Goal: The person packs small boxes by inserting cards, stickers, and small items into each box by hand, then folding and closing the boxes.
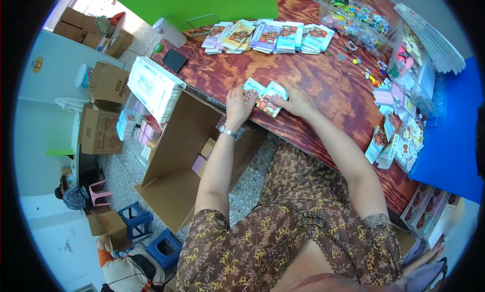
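Observation:
Two small printed boxes lie side by side at the table's front edge. My left hand (239, 108) is closed on the left box (254, 86), its fingers over the outer side. The right box (272, 98) is pale with a red and orange picture, and my right hand (298, 101) grips its right side, thumb on its face. Beyond my hands, stacks of similar boxes in purple (266, 34), yellow (237, 36) and pale blue (316, 38) form a row along the back of the reddish wooden table (222, 69).
Below my left arm stands an open carton (169, 175) with small boxes inside. A phone (174, 61) and a white bottle (170, 32) are at the table's left. Clear bins of small colourful pieces (353, 19) and loose boxes (376, 144) lie right. Another person (134, 266) is lower left.

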Available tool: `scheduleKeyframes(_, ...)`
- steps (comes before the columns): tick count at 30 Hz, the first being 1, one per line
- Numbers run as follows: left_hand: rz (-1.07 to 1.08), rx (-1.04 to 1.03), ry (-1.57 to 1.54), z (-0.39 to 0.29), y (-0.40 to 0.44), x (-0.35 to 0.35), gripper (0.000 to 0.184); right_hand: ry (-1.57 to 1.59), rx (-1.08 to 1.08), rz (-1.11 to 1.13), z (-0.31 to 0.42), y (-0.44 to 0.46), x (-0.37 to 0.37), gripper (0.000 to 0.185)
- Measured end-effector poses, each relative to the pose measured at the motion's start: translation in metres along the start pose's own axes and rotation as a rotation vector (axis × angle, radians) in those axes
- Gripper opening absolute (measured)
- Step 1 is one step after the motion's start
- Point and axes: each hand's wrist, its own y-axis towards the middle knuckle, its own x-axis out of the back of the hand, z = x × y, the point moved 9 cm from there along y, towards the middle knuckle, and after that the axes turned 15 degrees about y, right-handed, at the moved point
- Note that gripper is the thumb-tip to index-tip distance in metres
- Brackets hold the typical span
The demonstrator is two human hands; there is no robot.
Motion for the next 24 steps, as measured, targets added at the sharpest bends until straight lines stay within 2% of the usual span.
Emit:
scheduleKeyframes(3,-0.025,0.048,-0.113,-0.008,-0.003,0.016,0.055,-0.038,0.025,0.111,0.005,0.003,-0.01,0.093)
scheduleKeyframes(6,-0.22,0.088,-0.137,-0.014,-0.005,0.036,0.055,0.013,0.105,0.161,0.014,-0.01,-0.008,0.093)
scheduleKeyframes(7,-0.251,0.039,-0.115,-0.023,-0.005,0.046,0.052,0.024,0.079,0.213,0.017,-0.016,-0.007,0.094)
scheduleKeyframes(10,-0.161,-0.151,-0.08,-0.041,-0.007,0.041,0.047,0.065,0.075,0.289,0.013,-0.025,-0.004,0.093)
scheduleKeyframes(11,0.006,-0.113,-0.215,-0.039,-0.008,0.029,0.049,0.049,0.125,0.279,0.015,-0.027,-0.004,0.091)
scheduleKeyframes(14,0.174,-0.142,-0.353,-0.054,-0.022,0.031,0.067,-0.025,0.257,0.221,0.019,-0.029,-0.005,0.086)
scheduleKeyframes(15,0.222,-0.169,-0.315,-0.062,-0.027,0.035,0.087,-0.067,0.286,0.187,0.021,-0.029,-0.006,0.085)
scheduleKeyframes(18,0.135,-0.197,-0.09,-0.076,-0.033,0.049,0.097,-0.188,0.276,0.132,0.025,-0.034,-0.014,0.085)
scheduleKeyframes(19,0.157,-0.159,-0.087,-0.072,-0.033,0.044,0.098,-0.229,0.256,0.118,0.028,-0.035,-0.016,0.085)
scheduleKeyframes(22,0.049,-0.212,0.14,-0.058,-0.026,0.041,0.098,-0.254,0.328,0.058,0.033,-0.038,-0.014,0.087)
scheduleKeyframes(24,0.133,-0.146,0.368,-0.049,-0.013,0.054,0.096,-0.421,0.225,0.094,0.047,-0.054,0.006,0.081)
